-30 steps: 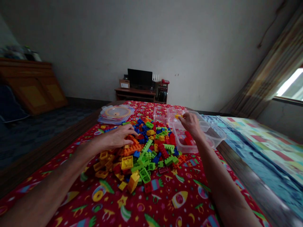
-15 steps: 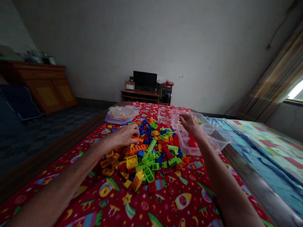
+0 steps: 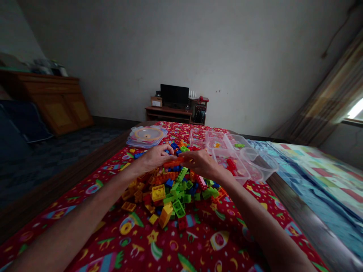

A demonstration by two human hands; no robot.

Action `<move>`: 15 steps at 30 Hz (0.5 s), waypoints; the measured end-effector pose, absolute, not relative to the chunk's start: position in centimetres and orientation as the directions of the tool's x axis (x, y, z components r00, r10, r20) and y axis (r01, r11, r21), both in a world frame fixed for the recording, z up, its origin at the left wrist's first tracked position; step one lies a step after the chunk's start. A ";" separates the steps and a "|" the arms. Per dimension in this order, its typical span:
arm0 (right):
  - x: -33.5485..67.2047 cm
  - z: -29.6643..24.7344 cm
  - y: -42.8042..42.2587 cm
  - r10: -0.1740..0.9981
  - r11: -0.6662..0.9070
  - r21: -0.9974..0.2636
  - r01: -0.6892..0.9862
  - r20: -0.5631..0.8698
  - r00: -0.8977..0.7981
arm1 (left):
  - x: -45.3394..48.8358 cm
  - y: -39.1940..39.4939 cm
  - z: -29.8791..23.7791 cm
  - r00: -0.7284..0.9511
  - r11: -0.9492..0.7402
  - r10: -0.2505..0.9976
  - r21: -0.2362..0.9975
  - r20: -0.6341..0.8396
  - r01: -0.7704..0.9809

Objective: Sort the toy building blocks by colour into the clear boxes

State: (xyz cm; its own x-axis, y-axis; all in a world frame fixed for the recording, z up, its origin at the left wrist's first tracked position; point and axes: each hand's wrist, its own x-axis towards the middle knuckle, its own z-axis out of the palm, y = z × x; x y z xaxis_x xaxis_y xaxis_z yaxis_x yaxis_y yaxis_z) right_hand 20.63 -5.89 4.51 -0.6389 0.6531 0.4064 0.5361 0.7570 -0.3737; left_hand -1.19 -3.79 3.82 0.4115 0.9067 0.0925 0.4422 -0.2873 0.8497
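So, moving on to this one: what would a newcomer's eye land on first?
Probably the bright heap of toy bricks in the middle of the red patterned cloth. Next, the left hand and right hand close together over it, with an orange brick at their fingertips. After that, the clear plastic containers to the right, a few red, green and yellow-orange pieces showing inside.

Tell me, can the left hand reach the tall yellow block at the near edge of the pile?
Probably yes: the left hand is at the pile, and nothing seems to cover the tall yellow block.
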 end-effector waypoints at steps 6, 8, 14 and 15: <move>21.0 4.9 -5.6 0.700 0.714 -0.363 0.599 0.342 -0.627 | -1.6 -3.5 3.3 0.447 -0.294 0.892 0.835 0.065 0.465; 21.3 5.0 -5.3 0.707 0.705 -0.384 0.596 0.320 -0.630 | -2.3 -3.2 3.3 0.459 -0.349 0.883 0.787 0.095 0.509; 22.4 4.7 -4.0 0.769 0.554 -0.631 0.543 0.138 -0.624 | -3.7 -3.5 4.7 0.515 -0.439 0.855 0.614 0.061 0.656; 22.5 4.6 -3.8 0.785 0.508 -0.675 0.535 0.107 -0.610 | -3.7 -3.8 5.0 0.527 -0.456 0.849 0.568 0.045 0.685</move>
State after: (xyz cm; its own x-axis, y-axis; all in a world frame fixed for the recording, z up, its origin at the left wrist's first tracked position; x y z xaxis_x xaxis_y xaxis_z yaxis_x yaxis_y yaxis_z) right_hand 22.51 -3.81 4.59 -0.6102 0.7850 0.1070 0.5349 0.5079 -0.6752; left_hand -3.69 -3.83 5.01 0.5271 0.8486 0.0455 0.6850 -0.4560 0.5682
